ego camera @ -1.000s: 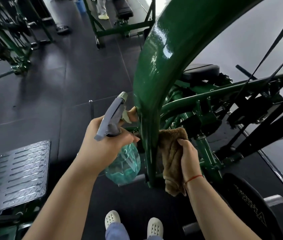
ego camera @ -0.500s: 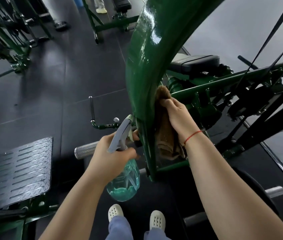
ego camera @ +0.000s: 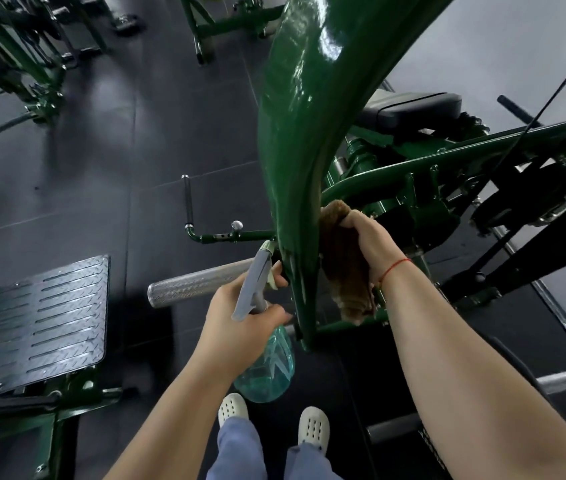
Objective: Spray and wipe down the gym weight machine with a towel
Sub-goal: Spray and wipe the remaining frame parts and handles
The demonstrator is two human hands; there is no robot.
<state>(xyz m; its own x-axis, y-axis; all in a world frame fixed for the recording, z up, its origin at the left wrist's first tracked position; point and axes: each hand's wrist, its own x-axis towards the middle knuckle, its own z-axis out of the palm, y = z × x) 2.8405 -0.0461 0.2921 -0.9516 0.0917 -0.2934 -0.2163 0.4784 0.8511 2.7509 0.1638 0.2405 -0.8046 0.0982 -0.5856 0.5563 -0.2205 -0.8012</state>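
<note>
Right hand (ego camera: 368, 244) is pressing a towel (ego camera: 343, 271) to the weight machine (ego camera: 395, 174); left hand (ego camera: 240, 327) is holding a spray bottle (ego camera: 267, 368).

The right hand's fingers are curling over the brown towel's top fold, holding it against the right face of the machine's curved green beam (ego camera: 295, 133) near its lower end, with the loose tail hanging beside the wrist. The left hand is gripping the bottle's neck, one finger reaching to the trigger, with the grey nozzle pointing at the beam's left edge. A knurled steel peg (ego camera: 198, 287) is jutting out behind the bottle.
</note>
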